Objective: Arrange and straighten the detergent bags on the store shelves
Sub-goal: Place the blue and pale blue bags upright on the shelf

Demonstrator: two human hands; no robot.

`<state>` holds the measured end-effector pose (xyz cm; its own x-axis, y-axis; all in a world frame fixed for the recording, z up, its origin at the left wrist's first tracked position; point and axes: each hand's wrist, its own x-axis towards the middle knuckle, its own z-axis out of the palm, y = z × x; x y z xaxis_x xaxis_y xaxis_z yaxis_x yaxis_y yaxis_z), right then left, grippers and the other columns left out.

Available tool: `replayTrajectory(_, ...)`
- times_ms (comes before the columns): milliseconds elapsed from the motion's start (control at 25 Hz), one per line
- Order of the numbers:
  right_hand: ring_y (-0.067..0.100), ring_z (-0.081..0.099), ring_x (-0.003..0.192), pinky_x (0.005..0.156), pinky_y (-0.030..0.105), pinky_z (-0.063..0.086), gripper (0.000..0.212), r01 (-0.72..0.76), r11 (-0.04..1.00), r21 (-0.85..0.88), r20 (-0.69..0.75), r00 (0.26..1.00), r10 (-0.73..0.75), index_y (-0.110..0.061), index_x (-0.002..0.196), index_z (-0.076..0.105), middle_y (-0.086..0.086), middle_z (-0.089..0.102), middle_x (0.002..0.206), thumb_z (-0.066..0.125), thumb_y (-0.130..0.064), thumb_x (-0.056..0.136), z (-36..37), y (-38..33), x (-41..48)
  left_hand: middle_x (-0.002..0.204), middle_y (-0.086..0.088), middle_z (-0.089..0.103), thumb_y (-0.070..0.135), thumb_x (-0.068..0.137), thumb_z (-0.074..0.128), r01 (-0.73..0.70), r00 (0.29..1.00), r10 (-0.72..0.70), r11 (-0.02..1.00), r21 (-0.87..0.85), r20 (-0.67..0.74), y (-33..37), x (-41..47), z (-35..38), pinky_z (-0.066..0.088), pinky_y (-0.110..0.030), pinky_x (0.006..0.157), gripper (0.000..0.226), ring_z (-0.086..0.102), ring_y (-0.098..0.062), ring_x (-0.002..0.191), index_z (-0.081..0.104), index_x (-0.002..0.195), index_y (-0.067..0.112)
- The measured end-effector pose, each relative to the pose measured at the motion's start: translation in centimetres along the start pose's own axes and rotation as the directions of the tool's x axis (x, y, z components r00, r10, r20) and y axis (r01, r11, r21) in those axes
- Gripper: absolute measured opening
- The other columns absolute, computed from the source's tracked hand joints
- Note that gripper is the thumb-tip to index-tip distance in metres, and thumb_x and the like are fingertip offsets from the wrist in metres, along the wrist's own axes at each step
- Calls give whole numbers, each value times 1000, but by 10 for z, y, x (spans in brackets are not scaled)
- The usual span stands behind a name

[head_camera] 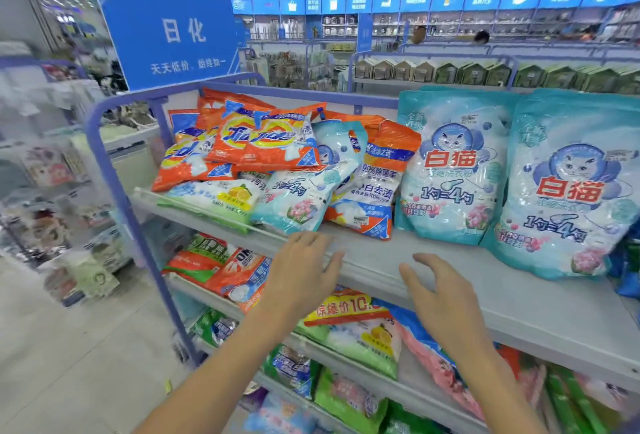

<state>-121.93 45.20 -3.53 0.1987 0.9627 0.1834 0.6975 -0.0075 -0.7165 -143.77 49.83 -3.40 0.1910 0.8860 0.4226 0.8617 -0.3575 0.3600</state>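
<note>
Both hands are empty, fingers spread and relaxed, gripping nothing; the left hand (304, 271) hangs palm down at the front edge of the top shelf (433, 260), and whether it touches the edge cannot be told; the right hand (446, 298) is just beside it, fingers slightly curved, over bare grey shelf.

Directly beyond the left fingertips lies a small teal bag (298, 198), slumped on its back in a loose heap; orange bags (263, 142) are piled crookedly above and behind it; a lemon-printed bag (214, 198) lies flat at the heap's front left; a tall orange bag (374, 184) leans tilted against the heap's right side. Right of that, two large teal bags (453, 163) stand upright and face forward, side by side.

The step in hand appears to be sorting this heap; it would go best by lifting the small teal bag with both hands at its sides, standing it beside its larger matches, then squaring the orange bags label-out, one at a time, so the stack does not slide off the edge.

A blue sign (166, 28) stands behind; the lower shelves (353, 329) hold more jumbled bags.
</note>
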Motion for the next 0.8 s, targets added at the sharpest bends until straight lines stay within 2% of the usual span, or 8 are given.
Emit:
replayTrajectory(200,18,51,137,113,38,40,57,35,997,62,63,997,-39,-21,146,52,-2,57,149,58,-53,99,46,-50,16,128,-5,66,34,101,59,77,989,-76,997,6,-128,-71,16,-33,45,-39,104,37,54,-26,126,66,130,11)
replayTrajectory(360,14,56,132,109,40,46,71,-72,964,255,126,991,41,-28,143,51,-6,58,146,65,-69,86,88,-92,54,138,-8,60,41,104,51,146,989,-146,989,-21,-8,-126,55,-34,43,-41,107,49,51,-28,130,56,141,10)
replayTrajectory(440,4,64,115,95,34,54,75,-163,909,385,163,981,107,-37,131,52,-12,65,136,68,-80,71,108,-112,76,135,-12,63,46,105,44,141,989,-140,989,-32,48,-146,79,-31,44,-43,107,53,54,-30,126,56,141,8)
replayTrajectory(520,-12,63,99,75,18,53,94,-227,861,454,185,970,158,-34,134,43,-23,61,127,74,-82,60,127,-127,90,136,-15,63,55,104,38,154,981,-143,985,-83,133,-153,99,-29,42,-48,108,62,53,-35,126,54,141,7)
replayTrajectory(560,-13,61,98,74,16,50,106,-241,854,460,181,968,176,-29,141,35,-23,56,128,79,-79,58,137,-132,94,138,-18,61,60,103,35,169,972,-149,980,-100,185,-154,105,-27,40,-51,108,67,50,-38,128,51,142,7)
replayTrajectory(640,2,61,110,86,28,53,118,-252,820,514,98,967,235,-18,146,31,-15,56,131,89,-64,55,153,-138,104,146,-20,53,66,100,36,205,948,-169,973,-110,270,-153,116,-26,33,-54,112,75,40,-44,136,41,148,9)
replayTrajectory(720,15,74,102,89,42,61,94,-231,720,654,23,958,287,-15,133,49,-5,75,117,96,-38,55,157,-132,110,139,-14,57,72,90,47,224,942,-167,959,-175,290,-152,124,-30,39,-54,110,77,47,-39,133,46,142,15)
replayTrajectory(800,17,79,88,78,38,65,64,-212,655,725,-4,950,311,-18,116,62,-2,82,100,95,-14,62,151,-124,106,123,4,68,72,74,64,273,945,-172,885,-377,279,-155,125,-34,53,-45,95,69,64,-22,115,58,125,25)
